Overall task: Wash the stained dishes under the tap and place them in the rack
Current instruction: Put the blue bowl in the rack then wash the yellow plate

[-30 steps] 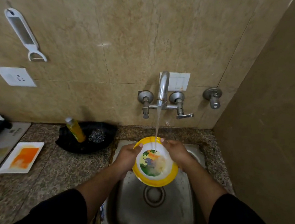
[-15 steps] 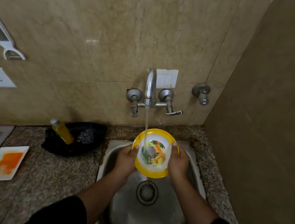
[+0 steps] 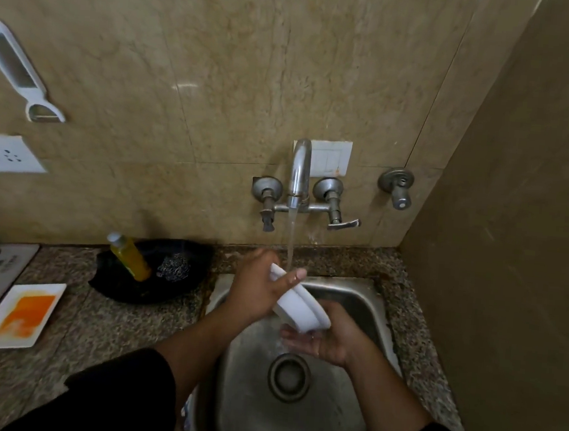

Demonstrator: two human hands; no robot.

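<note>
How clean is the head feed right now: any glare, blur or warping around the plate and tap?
Head view: dim, warm light, one small glare patch on the wall tile. Head view: wide-angle warping bends the peeler at the left edge. Head view: the plate gripped by the left hand looks slightly soft; the tap is sharp.

Bowl (image 3: pixel 297 306) over sink (image 3: pixel 355 292), below tap (image 3: pixel 300 168); plate (image 3: pixel 18 315) left.
</note>
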